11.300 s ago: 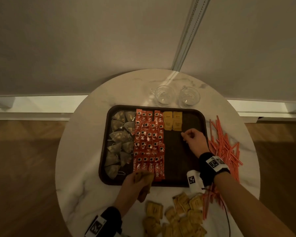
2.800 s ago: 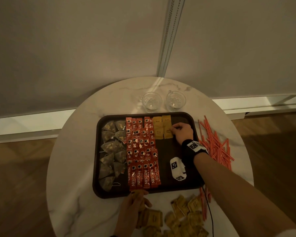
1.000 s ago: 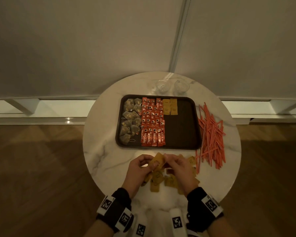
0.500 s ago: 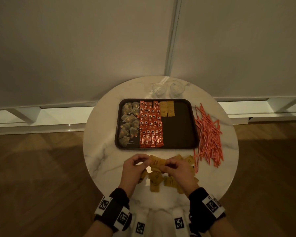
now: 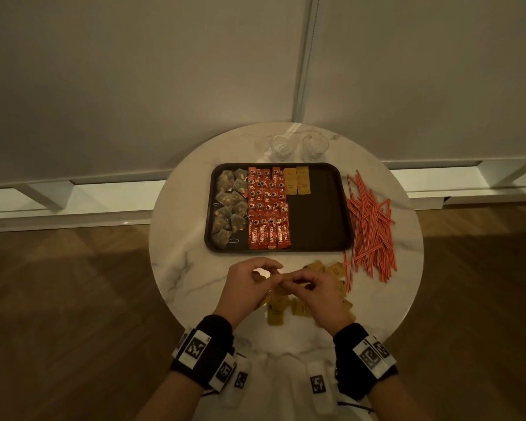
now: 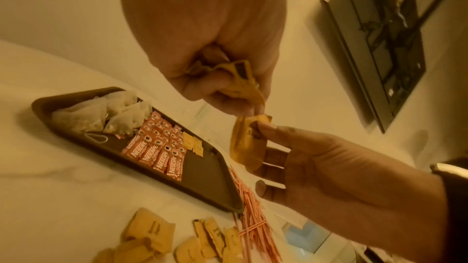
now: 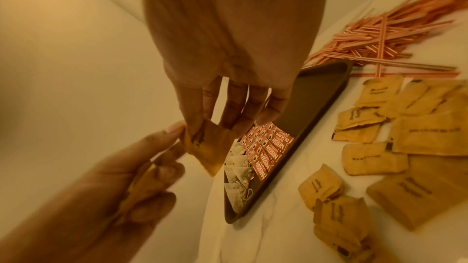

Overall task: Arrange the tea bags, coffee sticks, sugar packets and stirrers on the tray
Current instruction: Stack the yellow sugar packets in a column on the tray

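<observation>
- Marble-topped and round, the desk carries a dark tray at its middle.
- On the tray we see tea bags along the left side, red coffee sticks in rows just right of them, and a few yellow sugar packets at the far edge beside the sticks; the right part of the tray is bare.
- We hold both hands over the near edge of the desk, meeting above a loose pile of sugar packets.
- Our left hand is curled around a small bunch of packets, with thumb and finger also touching one more.
- Our right hand pinches that single sugar packet between thumb and fingertips, its other fingers spread loose.
- Red-striped stirrers lie in a scattered heap on the desk just right of the tray.
- Two clear glasses stand at the far side, near the tray's far rim.
</observation>
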`<act>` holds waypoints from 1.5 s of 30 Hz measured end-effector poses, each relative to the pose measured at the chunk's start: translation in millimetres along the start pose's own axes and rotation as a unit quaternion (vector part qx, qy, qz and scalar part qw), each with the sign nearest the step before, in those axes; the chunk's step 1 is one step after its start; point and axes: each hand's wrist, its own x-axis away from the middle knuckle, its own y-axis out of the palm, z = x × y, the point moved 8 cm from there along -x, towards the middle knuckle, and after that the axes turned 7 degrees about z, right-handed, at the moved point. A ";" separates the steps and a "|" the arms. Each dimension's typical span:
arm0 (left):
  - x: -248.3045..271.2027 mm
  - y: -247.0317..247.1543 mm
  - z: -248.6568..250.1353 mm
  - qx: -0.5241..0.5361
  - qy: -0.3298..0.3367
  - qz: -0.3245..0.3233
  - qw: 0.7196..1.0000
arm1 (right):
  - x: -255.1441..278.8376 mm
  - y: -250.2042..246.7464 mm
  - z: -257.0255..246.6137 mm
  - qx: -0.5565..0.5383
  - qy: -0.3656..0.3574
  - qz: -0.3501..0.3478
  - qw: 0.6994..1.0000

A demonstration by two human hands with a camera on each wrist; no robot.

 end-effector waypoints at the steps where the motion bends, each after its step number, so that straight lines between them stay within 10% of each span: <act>1: 0.5 0.1 -3.9 0.018 -0.023 0.000 1.000 | 0.7 0.1 -1.2 -0.014 0.002 -0.003 1.000; 19: 9.8 6.1 -29.1 0.101 -0.113 0.019 0.988 | 9.8 9.6 12.1 -0.099 0.054 0.003 0.994; 27: 18.1 17.8 -73.9 0.382 -0.316 0.042 0.868 | 4.8 5.2 36.6 -0.118 0.128 0.041 0.984; 45: -40.5 17.4 -68.8 0.181 -0.241 -0.021 0.953 | -77.3 -44.0 -12.4 -0.017 0.075 0.046 0.996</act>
